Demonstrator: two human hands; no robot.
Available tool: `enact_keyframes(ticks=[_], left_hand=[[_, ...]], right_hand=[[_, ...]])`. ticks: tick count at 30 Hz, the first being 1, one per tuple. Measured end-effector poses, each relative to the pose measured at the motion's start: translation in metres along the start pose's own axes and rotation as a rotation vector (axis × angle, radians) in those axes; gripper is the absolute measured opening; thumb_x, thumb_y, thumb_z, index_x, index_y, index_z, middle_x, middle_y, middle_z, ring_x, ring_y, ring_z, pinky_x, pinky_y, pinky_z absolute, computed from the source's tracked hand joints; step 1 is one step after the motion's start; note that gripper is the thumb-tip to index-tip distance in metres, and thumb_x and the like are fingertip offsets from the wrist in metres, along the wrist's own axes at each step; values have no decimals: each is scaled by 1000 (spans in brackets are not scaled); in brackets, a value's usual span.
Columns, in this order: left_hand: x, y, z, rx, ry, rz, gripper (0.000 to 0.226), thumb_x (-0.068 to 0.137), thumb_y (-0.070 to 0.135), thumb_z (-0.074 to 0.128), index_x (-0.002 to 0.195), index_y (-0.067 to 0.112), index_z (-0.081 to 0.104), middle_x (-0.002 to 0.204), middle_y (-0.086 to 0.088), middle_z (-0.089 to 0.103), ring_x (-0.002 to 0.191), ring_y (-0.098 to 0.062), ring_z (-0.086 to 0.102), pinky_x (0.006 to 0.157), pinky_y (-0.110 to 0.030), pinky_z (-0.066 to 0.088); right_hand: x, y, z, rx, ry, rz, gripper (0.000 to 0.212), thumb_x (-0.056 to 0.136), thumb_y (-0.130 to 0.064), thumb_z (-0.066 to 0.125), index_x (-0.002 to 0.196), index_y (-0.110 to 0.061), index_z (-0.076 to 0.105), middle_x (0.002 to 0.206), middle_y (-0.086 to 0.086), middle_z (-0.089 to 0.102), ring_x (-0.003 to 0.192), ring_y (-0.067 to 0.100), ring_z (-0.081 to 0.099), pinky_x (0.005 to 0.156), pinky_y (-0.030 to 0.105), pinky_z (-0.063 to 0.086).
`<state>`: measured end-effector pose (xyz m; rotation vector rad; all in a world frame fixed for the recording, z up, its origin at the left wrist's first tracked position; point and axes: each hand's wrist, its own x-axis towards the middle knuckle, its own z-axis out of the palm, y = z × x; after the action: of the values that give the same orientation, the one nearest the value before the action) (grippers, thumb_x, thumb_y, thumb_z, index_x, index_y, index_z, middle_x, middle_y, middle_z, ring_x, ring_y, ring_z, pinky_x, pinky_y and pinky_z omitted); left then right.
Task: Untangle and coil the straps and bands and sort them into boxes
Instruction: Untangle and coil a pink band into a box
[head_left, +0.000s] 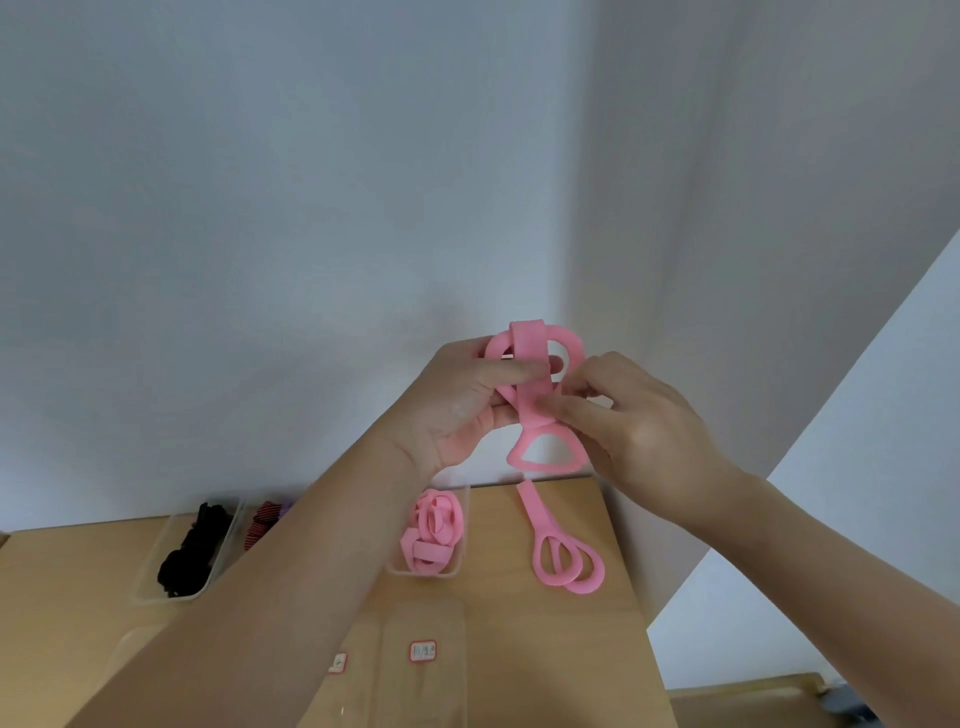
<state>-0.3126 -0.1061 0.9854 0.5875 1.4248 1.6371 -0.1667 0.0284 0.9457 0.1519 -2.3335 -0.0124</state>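
Observation:
A pink band with looped handles (540, 400) is held up in the air above the table's far edge. My left hand (462, 405) grips its coiled upper part, thumb across the strip. My right hand (634, 421) pinches the band at its middle, just above the triangular handle that hangs below. A second pink band (563, 551) lies flat on the wooden table (519, 623) at the right. A clear box (465, 514) holds several coiled pink bands. Another clear box (150, 577) at the left holds black straps.
Red-and-black striped and purple straps (262, 519) lie in a box partly hidden behind my left forearm. Clear box lids with labels (423, 650) lie near the table's front. The table's right edge drops off beside the loose pink band. A white wall stands behind.

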Motion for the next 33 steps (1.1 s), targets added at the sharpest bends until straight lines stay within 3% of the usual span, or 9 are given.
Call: enact_keyframes(ticks=[5, 7, 9, 13, 17, 21, 26, 30, 33], left_hand=[[1, 4, -4, 8, 68, 34, 34, 84, -14, 67, 117, -4, 69, 110, -20, 75, 91, -30, 74, 76, -38, 61], [3, 5, -4, -12, 99, 44, 32, 84, -14, 67, 114, -5, 69, 107, -19, 76, 89, -30, 75, 75, -39, 62], [4, 6, -4, -40, 118, 49, 30, 84, -15, 68, 112, -4, 70, 103, -18, 76, 88, -30, 74, 74, -40, 62], [4, 5, -4, -51, 158, 55, 30, 84, -15, 68, 110, -3, 71, 101, -16, 76, 85, -28, 74, 75, -39, 63], [3, 1, 1, 42, 221, 128, 32, 83, -17, 68, 108, 2, 71, 100, -14, 77, 83, -27, 76, 77, -43, 64], [-3, -5, 10, 210, 227, 260, 32, 79, -17, 69, 102, 4, 73, 96, -9, 78, 83, -27, 77, 75, -44, 64], [-9, -10, 14, 303, 172, 387, 31, 77, -9, 80, 103, 9, 75, 88, 0, 75, 78, -13, 73, 67, -27, 57], [-11, -14, 16, 295, 138, 394, 34, 77, -12, 79, 97, 15, 74, 83, 7, 75, 75, -6, 73, 67, -19, 55], [-11, -15, 14, 216, 138, 397, 41, 74, -9, 82, 100, 21, 75, 93, 2, 77, 86, -14, 74, 75, -30, 60]], right_hand=[[-8, -4, 2, -11, 31, -24, 43, 94, 4, 43, 129, -12, 61, 105, 12, 63, 90, 27, 57, 63, 28, 45], [-15, -4, 2, -48, 31, -39, 42, 103, -3, 26, 129, -17, 56, 107, 13, 62, 91, 26, 54, 67, 28, 39], [-25, -2, 4, -46, 2, -26, 41, 109, -18, 22, 124, -19, 60, 110, 10, 57, 89, 26, 53, 67, 29, 41], [-40, 11, 10, -119, -53, -88, 42, 108, -17, 34, 117, -13, 74, 105, 15, 63, 87, 30, 58, 67, 33, 44], [-34, 5, 10, -12, 5, -72, 31, 106, -25, 51, 106, -9, 77, 98, 15, 67, 81, 29, 63, 61, 33, 49], [-18, -17, 4, 320, 105, 223, 37, 105, -30, 49, 93, -3, 71, 88, 6, 63, 76, 20, 59, 63, 33, 49], [4, -24, -3, 524, 195, 697, 22, 101, -33, 59, 86, -19, 66, 73, -9, 66, 66, 13, 61, 59, 18, 44], [12, -24, -1, 412, 212, 771, 18, 98, -31, 61, 86, -17, 64, 93, -7, 59, 84, 6, 61, 64, 15, 44], [17, -29, -2, 474, 203, 802, 18, 99, -31, 60, 90, -16, 64, 88, -8, 66, 81, -1, 64, 61, 11, 45]])
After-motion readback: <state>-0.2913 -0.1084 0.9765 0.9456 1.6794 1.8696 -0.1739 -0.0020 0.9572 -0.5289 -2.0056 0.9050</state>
